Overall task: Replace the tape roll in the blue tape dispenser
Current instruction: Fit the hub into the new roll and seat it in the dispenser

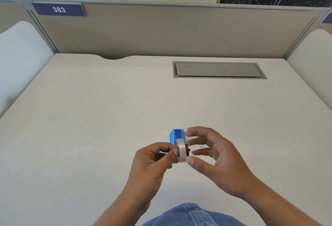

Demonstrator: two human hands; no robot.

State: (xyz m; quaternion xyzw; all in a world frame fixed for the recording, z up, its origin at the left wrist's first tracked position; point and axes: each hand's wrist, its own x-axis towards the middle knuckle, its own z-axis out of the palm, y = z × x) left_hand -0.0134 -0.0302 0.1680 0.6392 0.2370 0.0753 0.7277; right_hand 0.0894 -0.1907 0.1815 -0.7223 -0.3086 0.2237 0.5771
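While the left hand (152, 159) is pinching the tape roll (181, 151) at lower centre, keeping its black core (187, 150) exposed, the right hand (210, 154) is hovering open, empty; the blue tape dispenser (177, 136) is lying on the bench (89, 118) just behind.

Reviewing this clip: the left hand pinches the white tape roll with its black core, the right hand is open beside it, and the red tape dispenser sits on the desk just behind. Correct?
One detail is off: the plastic tape dispenser is blue, not red, as the head view shows. The rest stands: the left hand pinches the white tape roll with its black core, the right hand is open beside it, above the pale desk.
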